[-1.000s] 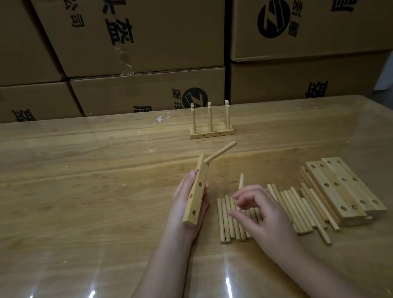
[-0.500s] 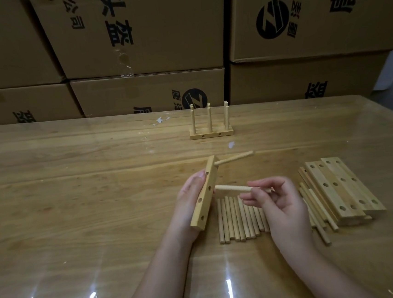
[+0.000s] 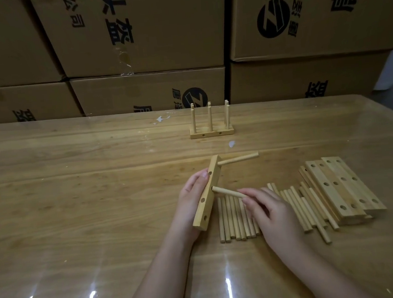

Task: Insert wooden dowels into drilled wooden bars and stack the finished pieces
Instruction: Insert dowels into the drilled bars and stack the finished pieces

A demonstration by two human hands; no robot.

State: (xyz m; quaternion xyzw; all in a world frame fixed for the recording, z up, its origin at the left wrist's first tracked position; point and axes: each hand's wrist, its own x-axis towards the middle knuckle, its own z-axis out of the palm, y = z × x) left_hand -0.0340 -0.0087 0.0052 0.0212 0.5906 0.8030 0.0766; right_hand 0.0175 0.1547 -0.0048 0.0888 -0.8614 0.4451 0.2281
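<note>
Progress is judged early — only one finished piece [image 3: 212, 131] is stood apart. A bar [image 3: 207, 193], first dowel [image 3: 238, 158] seated, is gripped by the left hand [image 3: 190, 197]; a second dowel [image 3: 228, 192], pinched by the right hand [image 3: 273, 211], is set against it — loose dowels [image 3: 236, 219] and spare bars [image 3: 343, 187] await.

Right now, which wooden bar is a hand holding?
The bar in the left hand, one dowel sticking out; the stacked bars at right and the finished piece behind lie untouched.
</note>
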